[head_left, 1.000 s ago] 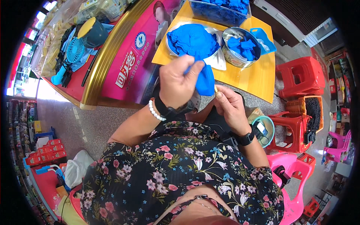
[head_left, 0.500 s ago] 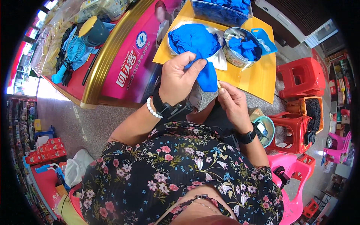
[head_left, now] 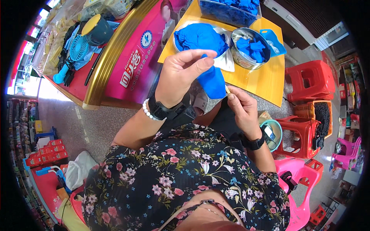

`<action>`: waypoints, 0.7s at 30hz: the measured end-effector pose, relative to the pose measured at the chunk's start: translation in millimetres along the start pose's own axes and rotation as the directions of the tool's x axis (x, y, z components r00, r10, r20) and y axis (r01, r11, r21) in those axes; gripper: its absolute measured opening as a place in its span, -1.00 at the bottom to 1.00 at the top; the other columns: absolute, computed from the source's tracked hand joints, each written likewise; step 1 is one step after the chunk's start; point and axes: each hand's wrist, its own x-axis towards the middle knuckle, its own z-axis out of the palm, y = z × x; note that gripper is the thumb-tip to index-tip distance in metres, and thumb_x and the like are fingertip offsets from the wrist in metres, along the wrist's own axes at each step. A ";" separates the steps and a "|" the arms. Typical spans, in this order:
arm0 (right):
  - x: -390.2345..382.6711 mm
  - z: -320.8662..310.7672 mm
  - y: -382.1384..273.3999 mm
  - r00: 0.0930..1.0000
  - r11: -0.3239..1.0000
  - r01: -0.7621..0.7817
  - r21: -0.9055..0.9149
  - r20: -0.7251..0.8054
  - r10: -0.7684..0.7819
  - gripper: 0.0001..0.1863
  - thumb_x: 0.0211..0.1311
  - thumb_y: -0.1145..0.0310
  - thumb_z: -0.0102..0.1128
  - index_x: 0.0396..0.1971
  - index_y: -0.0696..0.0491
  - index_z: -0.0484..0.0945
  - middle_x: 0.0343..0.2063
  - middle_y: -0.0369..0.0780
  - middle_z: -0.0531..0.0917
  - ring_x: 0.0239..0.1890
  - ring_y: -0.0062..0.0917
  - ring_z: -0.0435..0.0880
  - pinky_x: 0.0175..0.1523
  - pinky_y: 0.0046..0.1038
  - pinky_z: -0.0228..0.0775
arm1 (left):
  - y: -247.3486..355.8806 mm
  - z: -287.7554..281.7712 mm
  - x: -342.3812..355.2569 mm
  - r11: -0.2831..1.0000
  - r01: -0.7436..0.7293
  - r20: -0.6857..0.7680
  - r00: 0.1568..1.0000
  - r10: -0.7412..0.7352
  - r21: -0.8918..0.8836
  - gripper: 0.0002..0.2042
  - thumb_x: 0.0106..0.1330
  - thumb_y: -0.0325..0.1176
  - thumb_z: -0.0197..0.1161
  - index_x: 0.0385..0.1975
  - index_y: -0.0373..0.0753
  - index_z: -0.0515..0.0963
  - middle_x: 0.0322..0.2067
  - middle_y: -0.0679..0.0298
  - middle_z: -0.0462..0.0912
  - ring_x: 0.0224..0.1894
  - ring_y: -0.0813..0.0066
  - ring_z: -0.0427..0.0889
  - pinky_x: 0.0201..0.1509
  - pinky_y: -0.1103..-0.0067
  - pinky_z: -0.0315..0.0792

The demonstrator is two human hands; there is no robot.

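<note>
A small blue cloth piece (head_left: 212,83) hangs in front of me, over the near edge of the yellow table. My left hand (head_left: 181,75) pinches its upper end between thumb and forefinger, a bit of blue showing between the tips. Beside the cloth's lower right corner, my right hand (head_left: 242,107) is closed on a thin pale stick (head_left: 227,90) whose tip touches the cloth; the rest of the stick is hidden by the fingers. Just beyond my left hand, a heap of blue cloth (head_left: 200,36) fills a round pale dish.
On the yellow table (head_left: 266,86) stand a round tin (head_left: 248,63) with blue pieces, a clear box (head_left: 231,17) of blue pieces and a blue basket (head_left: 275,42). A pink gold-edged counter (head_left: 127,65) is at left; red stools (head_left: 310,81) stand at right.
My left hand has shifted slightly left, its forefinger straighter. The cloth has swung a little lower and to the right, and the right hand has moved slightly right and down.
</note>
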 end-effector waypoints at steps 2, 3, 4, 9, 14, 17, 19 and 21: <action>0.1 0.5 2.0 0.999 1.000 0.017 0.005 -0.034 -0.017 -0.77 0.28 0.45 0.07 -0.12 0.21 0.55 -0.34 -0.25 0.65 -0.32 -0.68 0.56 -0.21 -0.63 0.39 | 0.4 1.3 -1.1 0.994 0.035 -0.067 0.997 -0.042 -0.104 -0.89 0.20 -0.47 0.27 -0.32 -0.32 0.60 -0.44 0.41 0.59 -0.39 0.79 0.47 -0.31 0.82 0.33; -0.2 1.2 0.6 0.999 1.000 0.016 0.005 -0.035 -0.016 -0.77 0.28 0.45 0.07 -0.12 0.21 0.55 -0.34 -0.25 0.65 -0.32 -0.68 0.56 -0.21 -0.63 0.39 | -2.0 -0.2 -0.8 0.992 -0.017 -0.073 0.997 0.008 -0.123 -0.90 0.20 -0.47 0.27 -0.33 -0.31 0.60 -0.45 0.41 0.59 -0.39 0.78 0.48 -0.31 0.81 0.34; -0.2 2.6 -1.8 0.999 1.000 0.023 -0.019 -0.035 -0.024 -0.77 0.28 0.45 0.08 -0.13 0.21 0.55 -0.35 -0.24 0.65 -0.32 -0.69 0.55 -0.22 -0.63 0.39 | -3.4 -1.6 -0.1 0.988 -0.070 -0.081 0.995 0.059 -0.140 -0.91 0.20 -0.47 0.26 -0.34 -0.31 0.59 -0.45 0.41 0.59 -0.39 0.78 0.48 -0.30 0.81 0.35; -2.4 -4.7 -2.2 1.000 0.997 -0.026 -0.069 -0.015 0.025 -0.78 0.27 0.45 0.08 -0.14 0.21 0.56 -0.36 -0.24 0.66 -0.34 -0.69 0.56 -0.23 -0.63 0.39 | -4.0 -9.7 4.2 0.997 -0.065 -0.009 0.998 0.065 -0.035 -0.95 0.19 -0.48 0.27 -0.39 -0.30 0.59 -0.45 0.41 0.60 -0.40 0.78 0.49 -0.28 0.79 0.37; 0.1 -3.0 -12.8 0.988 0.956 0.097 -0.277 0.142 -0.059 -0.79 0.25 0.45 0.09 -0.16 0.20 0.57 -0.37 -0.17 0.68 -0.36 -0.62 0.61 -0.23 -0.58 0.42 | -4.1 -10.0 5.9 0.980 -0.135 0.109 0.987 0.120 0.147 -0.95 0.16 -0.49 0.28 -0.44 -0.33 0.60 -0.45 0.38 0.61 -0.40 0.74 0.50 -0.28 0.76 0.39; -1.2 -3.0 -10.8 0.996 0.980 0.005 -0.199 0.087 0.013 -0.79 0.26 0.45 0.08 -0.16 0.20 0.56 -0.37 -0.15 0.68 -0.33 -0.60 0.62 -0.22 -0.57 0.42 | -0.6 0.4 2.1 0.970 -0.007 0.174 0.984 -0.036 0.245 -0.92 0.17 -0.51 0.26 -0.35 -0.33 0.58 -0.43 0.40 0.56 -0.35 0.74 0.47 -0.24 0.76 0.36; -0.4 -3.0 -8.5 0.996 0.985 -0.024 -0.172 0.084 0.039 -0.78 0.26 0.45 0.08 -0.15 0.20 0.56 -0.36 -0.16 0.68 -0.32 -0.60 0.62 -0.21 -0.57 0.42 | 2.3 7.1 -0.8 0.983 0.053 0.111 0.991 -0.073 0.176 -0.89 0.18 -0.51 0.27 -0.31 -0.32 0.58 -0.42 0.40 0.56 -0.35 0.76 0.47 -0.24 0.77 0.37; -1.1 -2.5 -8.9 0.997 0.998 -0.033 -0.051 0.068 0.037 -0.77 0.29 0.45 0.05 -0.13 0.21 0.55 -0.33 -0.22 0.67 -0.33 -0.67 0.57 -0.22 -0.61 0.39 | 3.2 9.7 -4.3 0.989 0.110 0.055 0.992 -0.116 0.100 -0.86 0.18 -0.50 0.27 -0.28 -0.32 0.58 -0.41 0.40 0.57 -0.35 0.77 0.47 -0.25 0.78 0.38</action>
